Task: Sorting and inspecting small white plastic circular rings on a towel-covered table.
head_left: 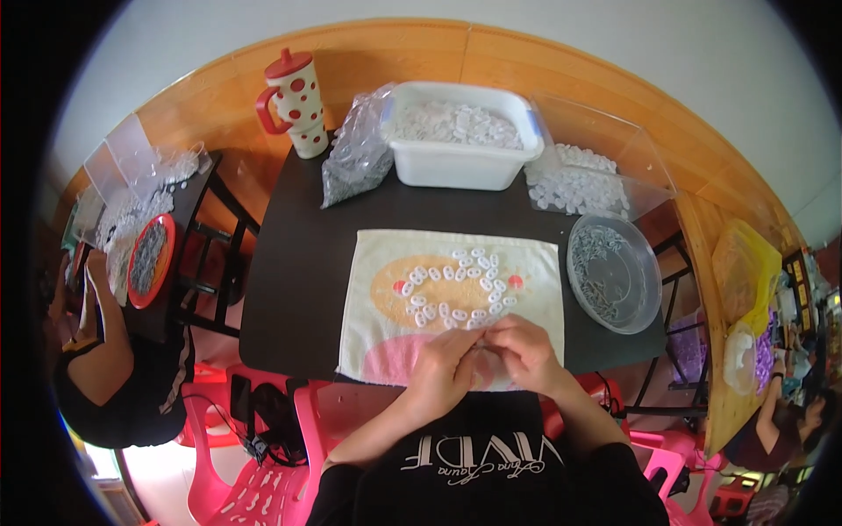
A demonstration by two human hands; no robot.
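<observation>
My left hand (441, 361) and my right hand (524, 351) meet over the near edge of a printed cloth (360, 289). Fingers on both hands are closed and pinched together around something small, which they hide. Just beyond my fingertips, several small white oval plastic pieces (447, 273), each with two holes or marks, lie on the cloth in a rough ring. A few more of these pieces sit at the ring's upper right, and some lie right beside my hands.
Behind the cloth stand a white tub (456, 167) of white pieces, a clear box (579, 180) of white pieces, a bag of grey bits (351, 171) and a spotted tumbler (300, 105). A round clear tray (645, 280) holds small metal parts. Other people sit left and right.
</observation>
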